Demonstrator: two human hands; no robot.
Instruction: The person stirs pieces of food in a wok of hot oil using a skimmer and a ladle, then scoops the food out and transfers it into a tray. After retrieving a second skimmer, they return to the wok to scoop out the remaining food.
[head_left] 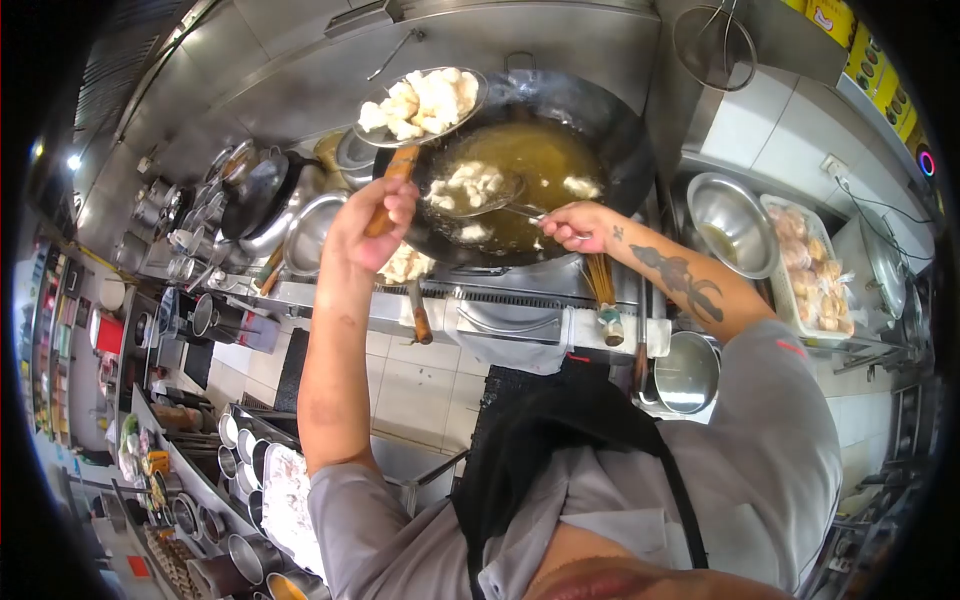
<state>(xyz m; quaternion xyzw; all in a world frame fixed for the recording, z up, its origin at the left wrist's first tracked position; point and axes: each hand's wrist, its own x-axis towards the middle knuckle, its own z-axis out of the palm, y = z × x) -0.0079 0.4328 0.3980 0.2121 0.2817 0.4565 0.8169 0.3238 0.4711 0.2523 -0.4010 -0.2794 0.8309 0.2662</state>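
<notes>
My left hand (pixel 378 220) is closed around the wooden handle of a skimmer (pixel 403 162), raised over the left rim of a large black wok (pixel 625 130). Pale, lumpy food pieces (pixel 430 100) fill the skimmer. Yellow oil (pixel 535 150) lies in the wok, with more pale pieces (pixel 470 185) in it. My right hand (pixel 580 227) grips the thin metal handle of a second skimmer (pixel 524 211), whose head is down in the oil under some pieces. Below my left hand, another wooden-handled strainer (pixel 418 312) rests at the stove edge with pale food on it.
A bamboo brush (pixel 599 285) stands by the wok's front right. Further right are a steel bowl (pixel 733 225) and a white basket of bagged food (pixel 805 265). Steel bowls (pixel 312 235) and dark pans (pixel 262 195) crowd the left. A wire strainer (pixel 714 48) hangs above.
</notes>
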